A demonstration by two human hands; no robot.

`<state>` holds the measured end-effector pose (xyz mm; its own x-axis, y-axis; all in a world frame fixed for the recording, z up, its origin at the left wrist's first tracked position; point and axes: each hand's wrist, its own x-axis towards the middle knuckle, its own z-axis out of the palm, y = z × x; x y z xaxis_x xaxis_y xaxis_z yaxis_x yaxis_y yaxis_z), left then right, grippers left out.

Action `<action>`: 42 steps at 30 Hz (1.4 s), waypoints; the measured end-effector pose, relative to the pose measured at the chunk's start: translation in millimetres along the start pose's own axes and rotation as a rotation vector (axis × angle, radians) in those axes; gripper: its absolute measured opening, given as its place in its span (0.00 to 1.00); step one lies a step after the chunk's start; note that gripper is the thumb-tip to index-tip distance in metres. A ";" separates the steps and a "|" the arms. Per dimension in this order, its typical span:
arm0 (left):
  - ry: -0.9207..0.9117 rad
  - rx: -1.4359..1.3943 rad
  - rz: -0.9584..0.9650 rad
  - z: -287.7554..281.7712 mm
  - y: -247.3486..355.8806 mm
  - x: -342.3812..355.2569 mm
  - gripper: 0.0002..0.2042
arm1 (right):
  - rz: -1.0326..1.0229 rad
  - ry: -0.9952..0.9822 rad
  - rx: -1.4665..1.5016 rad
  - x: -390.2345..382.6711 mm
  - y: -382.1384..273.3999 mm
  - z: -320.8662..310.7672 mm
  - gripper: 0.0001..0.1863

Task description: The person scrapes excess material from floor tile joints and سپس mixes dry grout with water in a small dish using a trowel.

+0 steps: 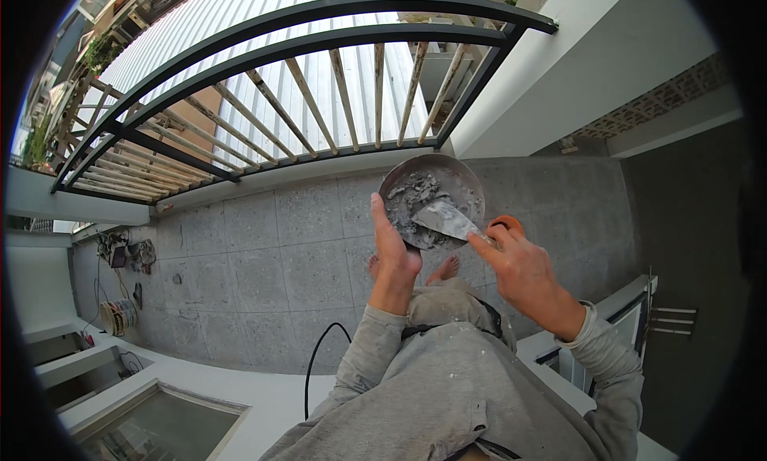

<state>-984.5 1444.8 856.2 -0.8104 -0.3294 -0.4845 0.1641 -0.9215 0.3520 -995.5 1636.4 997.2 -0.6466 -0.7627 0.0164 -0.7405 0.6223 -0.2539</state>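
My left hand (390,249) holds a round metal bowl (477,181) from its left side, the thumb up along the rim and the other fingers hidden beneath. Grey, lumpy paste (422,188) clings to the bowl's inside. In my right hand (521,265) is a putty knife (444,219), gripped by its orange handle with the index finger stretched toward the blade. The wide blade, smeared with whitish paste, rests inside the bowl over the paste. Both hands are in front of my body, above my bare feet.
A dark metal railing (335,36) with rusty bars runs along the balcony's far edge, above a corrugated roof (264,17). Grey tiles (264,277) cover the floor. At left lie tangled cables and tools (132,253) and a bucket (118,317). A black cable (310,365) curves beside me.
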 end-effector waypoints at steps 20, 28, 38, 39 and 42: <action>0.075 -0.057 -0.179 -15.9 14.9 17.6 0.33 | -0.324 -0.143 -0.057 -14.7 28.9 -19.3 0.26; 0.104 -0.063 -0.066 -26.8 17.8 22.3 0.31 | -0.166 -0.106 0.126 -21.5 24.1 -42.3 0.21; -0.100 0.150 -0.120 -20.2 45.7 18.0 0.28 | 0.244 -0.548 0.352 81.8 66.1 -71.7 0.15; -0.112 0.178 -0.149 -19.1 47.5 17.2 0.28 | 0.241 -0.554 0.352 84.9 68.1 -70.6 0.15; -0.117 0.188 -0.165 -20.1 50.5 16.9 0.28 | 0.229 -0.711 0.369 87.5 76.9 -61.9 0.16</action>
<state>-978.6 1388.6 849.7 -0.8785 -0.1425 -0.4559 -0.0735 -0.9027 0.4239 -1120.4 1628.4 1038.9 -0.4121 -0.6306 -0.6576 -0.4172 0.7723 -0.4791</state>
